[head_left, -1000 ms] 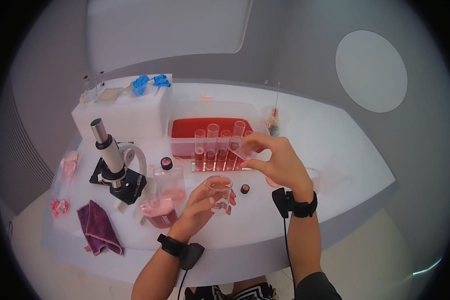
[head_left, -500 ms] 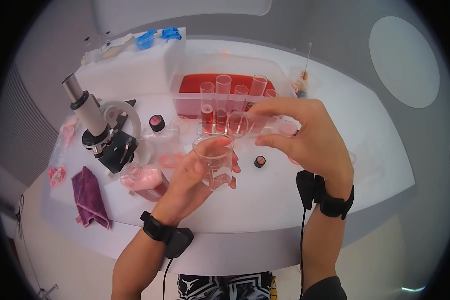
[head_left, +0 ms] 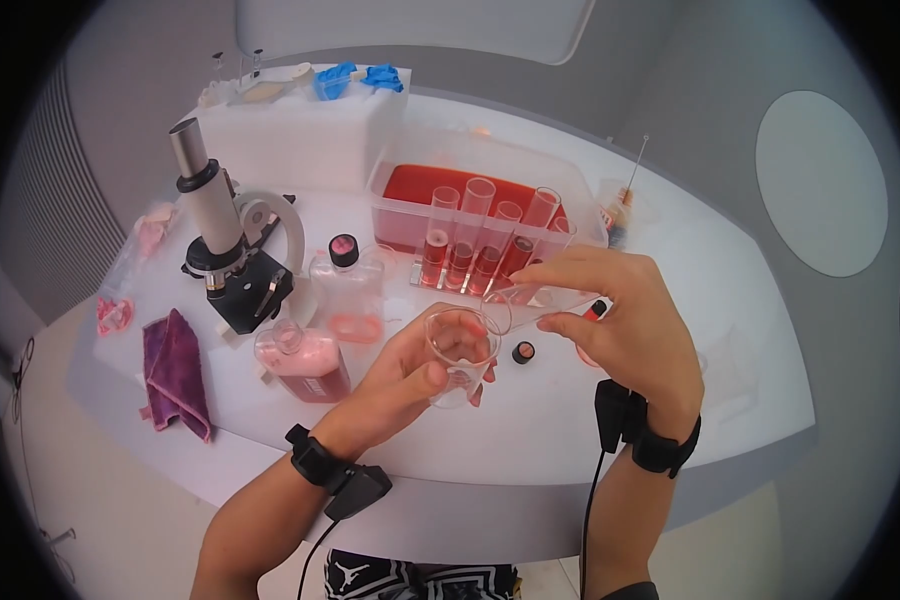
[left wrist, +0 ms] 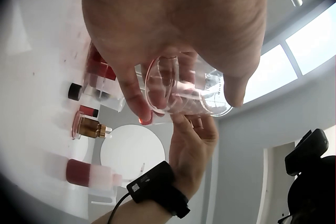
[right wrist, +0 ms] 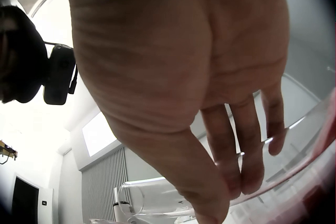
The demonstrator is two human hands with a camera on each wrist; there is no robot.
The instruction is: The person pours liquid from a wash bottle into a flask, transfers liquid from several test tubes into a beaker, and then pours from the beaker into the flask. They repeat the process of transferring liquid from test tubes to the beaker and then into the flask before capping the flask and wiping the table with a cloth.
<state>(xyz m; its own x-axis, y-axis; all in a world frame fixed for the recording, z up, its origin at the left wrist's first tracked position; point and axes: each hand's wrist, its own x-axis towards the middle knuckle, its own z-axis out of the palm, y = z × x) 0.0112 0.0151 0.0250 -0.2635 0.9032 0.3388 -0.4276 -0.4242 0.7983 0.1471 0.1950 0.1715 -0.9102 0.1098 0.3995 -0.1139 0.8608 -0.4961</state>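
Observation:
My left hand (head_left: 395, 380) grips a clear glass beaker (head_left: 453, 385), fingers and thumb round its sides, the mouth tipped upward toward me. My right hand (head_left: 635, 320) pinches a clear test tube (head_left: 530, 300) between thumb and fingers. That tube leans down to the left, its open mouth overlapping the beaker's rim in the head view. No liquid shows in the beaker. The left wrist view has the beaker (left wrist: 184, 90) between fingers and thumb, with the right hand (left wrist: 191, 142) just beyond. In the right wrist view the tube (right wrist: 152, 195) extends leftward past the thumb.
Behind the hands stands a rack (head_left: 450, 282) of test tubes with red liquid, before a tub (head_left: 395, 235) of red liquid. Left are a microscope (head_left: 215, 220), two pink-tinted bottles and a purple cloth (head_left: 175, 375). A small dark cap (head_left: 523, 352) lies near the right hand.
The test tube has come from in front of the rack toward the beaker, its mouth now at the rim. The head view has shifted too. Both hands keep their holds.

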